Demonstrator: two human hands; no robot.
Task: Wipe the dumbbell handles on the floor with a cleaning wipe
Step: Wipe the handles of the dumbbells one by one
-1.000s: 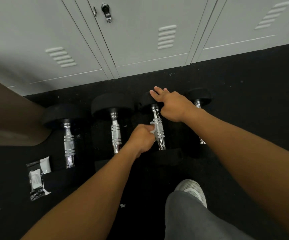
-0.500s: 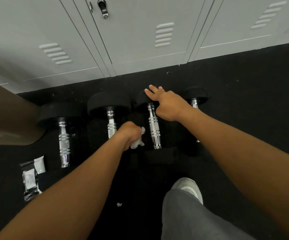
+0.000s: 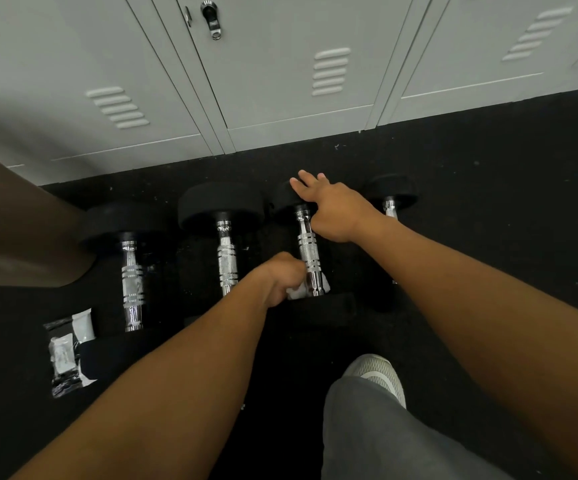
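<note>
On the handle (image 3: 310, 252) — left hand (image 3: 282, 277) clutching wipe (image 3: 298, 292), right hand (image 3: 332, 211) flat, fingers spread.

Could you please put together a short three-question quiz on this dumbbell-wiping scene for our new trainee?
1. True or false: the left hand presses the white wipe against the near end of a chrome handle.
2. Counting from the left, which of the four dumbbells is being wiped? A) first B) second C) third D) fourth
3. Fill in: the right hand rests on that dumbbell's far black ____.

Key
1. True.
2. C; the first, second and fourth handles are untouched.
3. Head, its fingers spread over the top.
</note>
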